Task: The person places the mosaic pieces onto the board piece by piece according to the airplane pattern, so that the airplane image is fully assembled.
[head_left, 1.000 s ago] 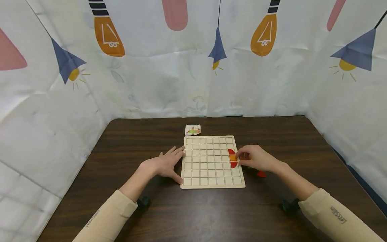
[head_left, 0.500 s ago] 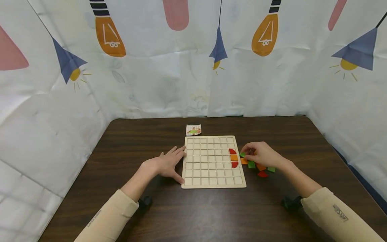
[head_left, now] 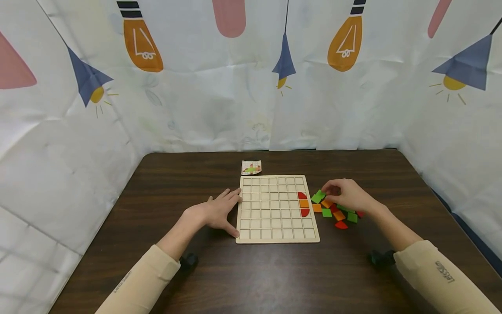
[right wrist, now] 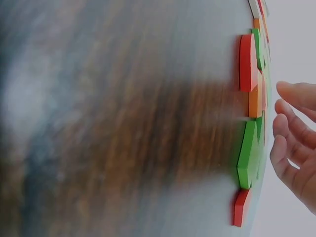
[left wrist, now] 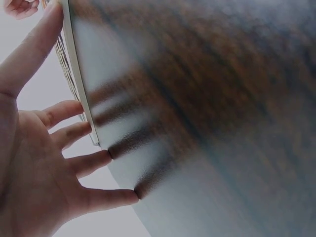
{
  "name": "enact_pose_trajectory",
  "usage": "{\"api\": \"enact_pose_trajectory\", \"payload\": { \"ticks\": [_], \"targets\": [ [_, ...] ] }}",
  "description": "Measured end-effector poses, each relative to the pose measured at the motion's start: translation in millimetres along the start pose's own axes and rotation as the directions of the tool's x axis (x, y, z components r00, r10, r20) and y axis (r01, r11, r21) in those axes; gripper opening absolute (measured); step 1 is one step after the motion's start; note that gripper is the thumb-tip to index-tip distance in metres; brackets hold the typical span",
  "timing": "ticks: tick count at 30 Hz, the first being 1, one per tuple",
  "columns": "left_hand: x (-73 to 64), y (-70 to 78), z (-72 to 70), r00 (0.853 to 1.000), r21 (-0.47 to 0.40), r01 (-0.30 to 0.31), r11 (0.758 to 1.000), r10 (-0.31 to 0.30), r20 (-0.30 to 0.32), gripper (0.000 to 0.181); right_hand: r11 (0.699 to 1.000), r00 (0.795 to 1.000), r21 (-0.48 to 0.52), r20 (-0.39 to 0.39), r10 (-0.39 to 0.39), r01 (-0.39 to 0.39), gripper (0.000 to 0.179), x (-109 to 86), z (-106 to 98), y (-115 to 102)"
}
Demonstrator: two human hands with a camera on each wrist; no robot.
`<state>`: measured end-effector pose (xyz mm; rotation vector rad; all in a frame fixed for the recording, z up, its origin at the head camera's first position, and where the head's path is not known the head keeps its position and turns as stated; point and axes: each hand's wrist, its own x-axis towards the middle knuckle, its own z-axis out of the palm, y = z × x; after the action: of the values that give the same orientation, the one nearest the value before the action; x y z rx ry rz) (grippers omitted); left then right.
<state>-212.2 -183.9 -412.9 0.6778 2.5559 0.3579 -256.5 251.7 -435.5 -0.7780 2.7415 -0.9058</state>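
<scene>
The left hand [head_left: 213, 214], fingers spread, probably steadied the mid-frame board [head_left: 270, 230]; right of centre, the right hand [head_left: 347, 194], fingers loosely bent, seemingly empty, hung over handily placed pieces [head_left: 327, 213].

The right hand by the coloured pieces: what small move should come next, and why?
Perhaps lift a green piece: the right hand is beside it, the board bears only red and orange pieces, and the card shows green too.

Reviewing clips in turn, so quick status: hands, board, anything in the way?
Left hand at board, left edge; right hand at loose pieces, hold unclear. Three pieces set, right column. Card beyond board, not blocking.
</scene>
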Motion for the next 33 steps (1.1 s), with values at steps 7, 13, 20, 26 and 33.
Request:
{"api": "enact_pose_trajectory", "payload": {
  "ticks": [7,13,20,26,33],
  "targets": [
    [-0.8,0.1,0.1,1.000,0.006,-0.003,1.000,0.003,0.004,0.097,0.999,1.000,-0.047,0.004,0.028,-0.028,0.021,-3.1,-1.0,4.5],
    [-1.0,0.4,0.4,1.000,0.007,0.000,1.000,0.000,0.002,0.098,0.997,0.998,-0.044,-0.013,0.056,-0.056,0.019,-6.4,-3.0,7.9],
    [-0.5,-0.9,1.0,1.000,0.013,0.001,1.000,0.000,-0.008,0.098,0.997,0.997,-0.042,-0.038,0.062,-0.063,0.016,-10.0,-5.3,10.9],
    [-0.9,-0.4,0.3,1.000,0.014,0.004,1.000,-0.004,-0.014,0.098,0.998,0.998,-0.046,-0.050,0.041,-0.044,0.014,-8.1,-5.2,11.1],
    [-0.9,-0.2,0.8,1.000,0.015,0.001,1.000,-0.001,-0.009,0.099,0.998,1.000,-0.064,0.004,0.003,-0.002,0.017,-7.7,-7.7,12.2]
  ]
}}
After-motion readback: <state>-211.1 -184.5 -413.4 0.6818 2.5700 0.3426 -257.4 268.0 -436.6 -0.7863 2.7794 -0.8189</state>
